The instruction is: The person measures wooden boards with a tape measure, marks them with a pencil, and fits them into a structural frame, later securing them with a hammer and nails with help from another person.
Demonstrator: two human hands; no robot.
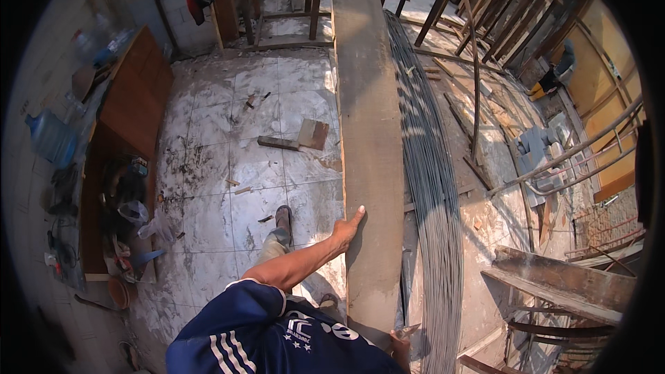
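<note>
On stained flr (208, 166), rods (435, 201) nxt to plank (373, 152).

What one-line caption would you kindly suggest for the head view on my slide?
Left hand gripping the edge of a long board beside a bundle of thin grey rods.

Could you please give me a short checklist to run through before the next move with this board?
1. Left hand at the board's left edge, thumb on top: ok.
2. Right hand secure near the board's near end: cannot tell, mostly hidden.
3. Board's upper face free of loose items: ok.
4. Floor left of the board free of scraps: not ok, a block lies there.
5. Board's far end clear of the posts: cannot tell, they stand close.
</note>
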